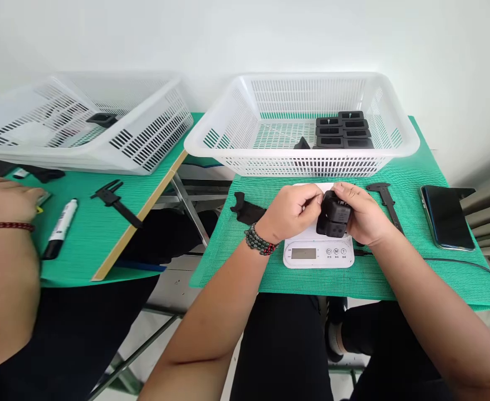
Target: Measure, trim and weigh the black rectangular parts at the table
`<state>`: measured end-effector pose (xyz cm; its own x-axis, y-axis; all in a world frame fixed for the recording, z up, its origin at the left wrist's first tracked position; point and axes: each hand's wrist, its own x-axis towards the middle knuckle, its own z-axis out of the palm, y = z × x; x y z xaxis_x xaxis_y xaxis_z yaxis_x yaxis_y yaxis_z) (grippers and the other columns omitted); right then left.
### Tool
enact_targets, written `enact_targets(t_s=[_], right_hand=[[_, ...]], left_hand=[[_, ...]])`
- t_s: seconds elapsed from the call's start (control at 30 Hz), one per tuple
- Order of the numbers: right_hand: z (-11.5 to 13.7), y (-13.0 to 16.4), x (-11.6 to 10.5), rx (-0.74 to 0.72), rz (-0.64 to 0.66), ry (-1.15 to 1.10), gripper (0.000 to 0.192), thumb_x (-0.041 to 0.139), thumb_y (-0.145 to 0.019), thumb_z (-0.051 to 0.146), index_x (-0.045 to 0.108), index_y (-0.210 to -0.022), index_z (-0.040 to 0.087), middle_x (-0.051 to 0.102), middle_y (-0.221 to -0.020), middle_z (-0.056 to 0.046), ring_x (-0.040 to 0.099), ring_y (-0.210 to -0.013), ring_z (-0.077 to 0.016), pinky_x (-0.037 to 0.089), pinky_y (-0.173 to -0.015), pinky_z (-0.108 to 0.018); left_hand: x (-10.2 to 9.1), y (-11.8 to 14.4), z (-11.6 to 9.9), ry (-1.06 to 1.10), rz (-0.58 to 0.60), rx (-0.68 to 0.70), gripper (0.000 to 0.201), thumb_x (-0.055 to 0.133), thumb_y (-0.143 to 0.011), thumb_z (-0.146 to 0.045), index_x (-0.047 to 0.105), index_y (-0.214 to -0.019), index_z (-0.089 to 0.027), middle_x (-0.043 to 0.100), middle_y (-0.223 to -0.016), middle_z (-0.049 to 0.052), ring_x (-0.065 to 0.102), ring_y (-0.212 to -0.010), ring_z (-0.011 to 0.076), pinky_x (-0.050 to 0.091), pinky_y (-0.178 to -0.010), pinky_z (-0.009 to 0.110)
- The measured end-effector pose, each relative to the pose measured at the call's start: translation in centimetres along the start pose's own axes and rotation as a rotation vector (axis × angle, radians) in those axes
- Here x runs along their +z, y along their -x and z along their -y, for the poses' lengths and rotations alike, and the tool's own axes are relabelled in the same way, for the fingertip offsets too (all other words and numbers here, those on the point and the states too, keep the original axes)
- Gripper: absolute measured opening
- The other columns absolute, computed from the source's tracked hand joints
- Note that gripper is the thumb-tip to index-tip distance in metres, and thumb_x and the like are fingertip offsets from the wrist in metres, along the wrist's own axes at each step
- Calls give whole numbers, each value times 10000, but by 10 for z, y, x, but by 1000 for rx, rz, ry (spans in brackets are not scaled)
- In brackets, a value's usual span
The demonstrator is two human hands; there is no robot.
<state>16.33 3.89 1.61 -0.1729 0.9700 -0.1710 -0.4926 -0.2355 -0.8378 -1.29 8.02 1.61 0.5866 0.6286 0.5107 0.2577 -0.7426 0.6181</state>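
Above a white digital scale (pixel 318 245), my right hand (pixel 365 216) is wrapped round a black plastic part (pixel 337 217) with a rounded body and raised lettering. My left hand (pixel 290 210), wearing a beaded bracelet, is closed in a pinch at the part's left edge; its fingertips partly hide what they grip. Left of the scale, a notched black plastic piece (pixel 247 210) lies on the green mat (pixel 228 250). A black caliper (pixel 387 203) rests just beyond my right hand. The scale's display looks blank.
Behind the scale stands a white basket (pixel 301 153) with several black parts (pixel 345 132) stacked in it. A phone (pixel 447 217) lies right, near a cable (pixel 462 260). On the left table, a co-worker's hand (pixel 6 200) is near a marker (pixel 61 228), another caliper (pixel 115 201) and a second basket (pixel 136 139).
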Motion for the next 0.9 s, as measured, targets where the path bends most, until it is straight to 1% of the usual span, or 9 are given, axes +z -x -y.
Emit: enact_targets(t_s=[0.13, 0.27, 0.4, 0.6, 0.77, 0.9], right_hand=[[1, -2, -1, -40, -55, 24, 435, 939, -593, 477, 617, -695, 202, 521, -646, 48, 433, -566, -100, 362, -513, -251], [2, -2, -2, -66, -57, 45, 439, 937, -602, 481, 606, -685, 206, 508, -628, 57, 418, -554, -94, 361, -514, -246], [1, -1, -2, -82, -56, 42, 427, 927, -618, 479, 605, -685, 207, 508, -635, 55, 417, -561, -96, 365, -519, -249], [1, -3, -3, -123, -99, 18, 382, 912, -623, 440, 614, -705, 216, 518, -677, 43, 451, -619, -117, 395, -555, -258], [3, -1, -3, -98, -56, 35, 378, 897, -650, 454, 619, -732, 212, 539, -713, 36, 454, -639, -116, 389, -569, -259], [4, 1, 0, -76, -11, 34, 426, 909, -644, 481, 585, -703, 211, 513, -680, 47, 429, -612, -106, 364, -547, -252]], left_hand=[[0, 0, 0, 41, 37, -32, 218, 479, -945, -223, 554, -741, -192, 549, -630, -28, 468, -549, 108, 386, -539, 239], [0, -1, -1, 69, 77, -65, 221, 485, -939, -220, 558, -733, -190, 544, -636, -23, 463, -565, 113, 387, -548, 245], [-1, -2, -3, 112, 93, -84, 230, 473, -951, -215, 568, -743, -188, 545, -642, -22, 473, -573, 114, 402, -561, 247], [-1, -3, -4, 153, 100, -105, 181, 504, -932, -229, 611, -793, -186, 587, -681, -10, 518, -605, 124, 433, -584, 254], [1, -4, -2, 149, 90, -107, 192, 508, -928, -220, 603, -765, -187, 581, -675, -15, 519, -599, 118, 420, -575, 248], [0, -3, -3, 186, 91, -111, 216, 500, -935, -208, 578, -734, -189, 559, -645, -25, 497, -572, 111, 410, -561, 247]])
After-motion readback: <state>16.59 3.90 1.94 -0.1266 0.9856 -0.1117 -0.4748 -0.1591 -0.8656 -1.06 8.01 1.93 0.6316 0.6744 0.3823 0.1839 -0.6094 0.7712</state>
